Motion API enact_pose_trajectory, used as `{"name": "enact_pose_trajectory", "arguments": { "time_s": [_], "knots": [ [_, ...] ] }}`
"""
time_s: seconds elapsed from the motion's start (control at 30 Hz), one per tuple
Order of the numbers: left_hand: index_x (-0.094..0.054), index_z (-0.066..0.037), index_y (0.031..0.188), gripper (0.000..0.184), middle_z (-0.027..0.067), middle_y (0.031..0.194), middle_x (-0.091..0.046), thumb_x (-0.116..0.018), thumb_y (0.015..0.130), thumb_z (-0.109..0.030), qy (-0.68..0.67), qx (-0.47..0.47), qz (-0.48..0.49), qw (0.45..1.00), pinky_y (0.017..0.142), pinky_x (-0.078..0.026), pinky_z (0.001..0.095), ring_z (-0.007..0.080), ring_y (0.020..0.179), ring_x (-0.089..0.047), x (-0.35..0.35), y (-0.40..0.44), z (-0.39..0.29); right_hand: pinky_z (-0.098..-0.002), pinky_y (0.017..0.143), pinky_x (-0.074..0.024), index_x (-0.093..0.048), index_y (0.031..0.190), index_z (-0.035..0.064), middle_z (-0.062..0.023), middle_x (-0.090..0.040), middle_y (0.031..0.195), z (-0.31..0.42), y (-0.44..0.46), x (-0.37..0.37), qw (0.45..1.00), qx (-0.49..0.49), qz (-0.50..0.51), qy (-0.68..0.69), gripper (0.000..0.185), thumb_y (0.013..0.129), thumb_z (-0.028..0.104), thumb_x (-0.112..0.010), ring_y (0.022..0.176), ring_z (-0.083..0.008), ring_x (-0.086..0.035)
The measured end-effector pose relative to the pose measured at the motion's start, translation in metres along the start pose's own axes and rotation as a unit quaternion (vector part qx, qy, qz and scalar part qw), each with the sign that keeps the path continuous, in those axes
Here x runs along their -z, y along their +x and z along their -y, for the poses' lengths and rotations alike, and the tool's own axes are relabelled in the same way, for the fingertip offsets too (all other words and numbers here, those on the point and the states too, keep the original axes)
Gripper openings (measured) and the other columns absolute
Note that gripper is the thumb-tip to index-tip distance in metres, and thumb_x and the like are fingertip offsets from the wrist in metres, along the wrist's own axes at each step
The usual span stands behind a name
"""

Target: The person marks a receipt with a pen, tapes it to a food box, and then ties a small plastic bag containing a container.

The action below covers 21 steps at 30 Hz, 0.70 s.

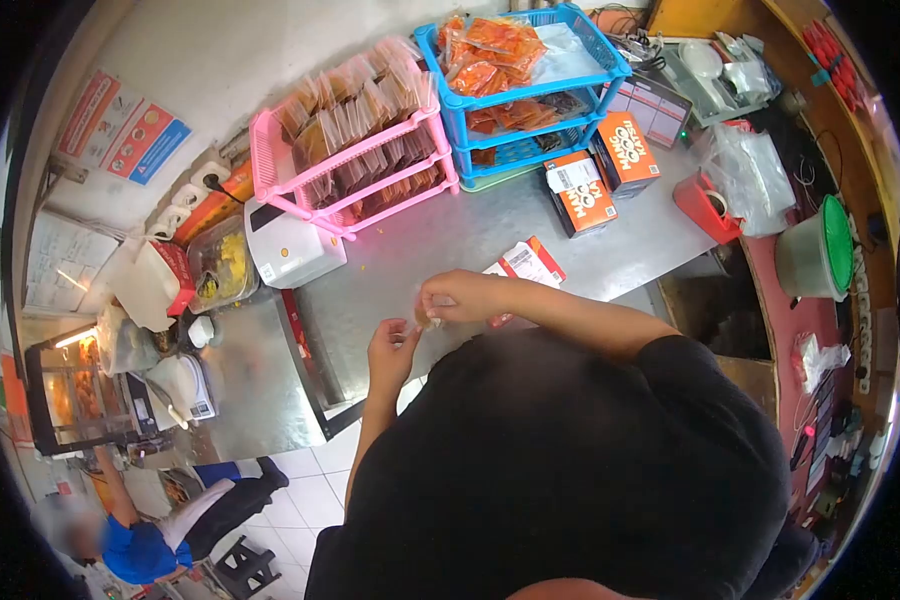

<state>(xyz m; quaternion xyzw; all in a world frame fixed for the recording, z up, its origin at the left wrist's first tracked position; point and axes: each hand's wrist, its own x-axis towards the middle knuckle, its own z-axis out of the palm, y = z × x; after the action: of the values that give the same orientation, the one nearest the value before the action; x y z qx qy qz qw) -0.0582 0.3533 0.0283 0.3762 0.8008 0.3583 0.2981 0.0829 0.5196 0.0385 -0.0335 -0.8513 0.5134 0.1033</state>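
Note:
My left hand point(394, 346) and my right hand point(448, 298) are close together over the steel counter point(400, 265), with fingers pinched. Something small and partly see-through shows between the fingertips, too small to name. Just beyond my right forearm lies a red and white box or packet point(535, 262) with a printed slip on it. Part of another red item point(500, 320) shows below that forearm, mostly hidden.
A pink rack point(305, 205) of sauce sachets and a blue tiered rack point(530, 90) of orange packets stand at the back. Orange boxes point(582, 205), a white label printer point(290, 250), a red container point(705, 210) and a green-lidded tub point(815, 255) are around. A person in blue point(145, 550) is lower left.

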Motion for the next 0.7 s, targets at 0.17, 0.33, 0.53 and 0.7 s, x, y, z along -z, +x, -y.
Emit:
{"name": "enact_pose_trajectory", "arguments": {
  "time_s": [0.17,0.33,0.53,0.7],
  "knots": [
    [-0.06,-0.002,0.082,0.009,0.0046,0.072,-0.059,-0.062,0.08,-0.01,0.117,-0.176,-0.105,0.972,0.061,-0.043,0.0252,0.0116,0.065,-0.054,0.003,0.007,-0.001,-0.028,0.067,-0.0453,-0.054,0.086,0.0036,-0.0031,-0.06,0.076,-0.011,0.0,-0.01,0.976,-0.109,-0.019,0.187,0.013,0.084,0.015,-0.059,0.072,-0.0128,-0.057],
    [-0.06,-0.003,0.081,0.008,0.0057,0.073,-0.06,-0.063,0.078,-0.009,-0.045,-0.17,-0.078,0.981,0.061,-0.043,0.0254,0.0141,0.066,-0.055,0.006,0.009,-0.004,-0.0225,0.058,-0.0432,-0.054,0.088,0.0046,-0.0016,-0.059,0.075,-0.019,0.008,-0.023,0.947,-0.126,-0.045,0.292,0.009,0.087,0.012,-0.057,0.064,-0.0061,-0.053],
    [-0.061,-0.005,0.082,0.009,0.0069,0.075,-0.06,-0.066,0.074,-0.008,-0.026,-0.175,0.008,0.984,0.065,-0.044,0.0296,0.0208,0.072,-0.057,-0.001,-0.005,-0.033,-0.0204,0.051,-0.0426,-0.053,0.089,0.0039,-0.0005,-0.059,0.072,-0.037,0.014,-0.04,0.883,-0.117,-0.118,0.439,0.009,0.085,0.009,-0.059,0.06,-0.005,-0.054],
    [-0.064,-0.006,0.08,0.014,0.0082,0.081,-0.054,-0.07,0.068,-0.01,0.2,-0.369,-0.007,0.907,0.07,-0.043,0.0368,0.0273,0.08,-0.053,0.014,-0.004,-0.068,-0.0209,0.05,-0.0428,-0.057,0.086,0.003,-0.0004,-0.06,0.069,-0.045,0.016,-0.056,0.898,-0.167,-0.133,0.385,0.008,0.082,0.007,-0.062,0.058,-0.0054,-0.053]
  ]
}}
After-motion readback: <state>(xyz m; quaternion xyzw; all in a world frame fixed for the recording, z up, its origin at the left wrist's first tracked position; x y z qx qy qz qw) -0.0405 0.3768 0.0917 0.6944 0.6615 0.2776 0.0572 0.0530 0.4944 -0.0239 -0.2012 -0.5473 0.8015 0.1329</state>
